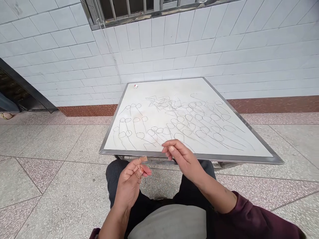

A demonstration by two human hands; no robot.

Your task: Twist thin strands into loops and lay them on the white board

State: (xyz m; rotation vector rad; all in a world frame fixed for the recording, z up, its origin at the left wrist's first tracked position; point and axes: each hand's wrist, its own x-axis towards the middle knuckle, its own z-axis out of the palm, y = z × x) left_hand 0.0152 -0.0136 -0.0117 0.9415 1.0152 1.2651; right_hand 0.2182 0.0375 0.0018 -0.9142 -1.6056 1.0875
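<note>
A white tiled wall (62, 68) with a reddish-brown skirting (274, 105) rises behind the far edge of the metal-rimmed desk (169, 87). A barred window (128, 8) is set above that edge; speckled grey-and-pink flooring (74, 192) extends beyond both side edges.

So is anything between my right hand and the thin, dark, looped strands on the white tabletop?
Nothing visible is: your right hand appears at the near grey metal rim, the thin, dark, looped strands lie just beyond, and your left hand sits off to the left.
</note>
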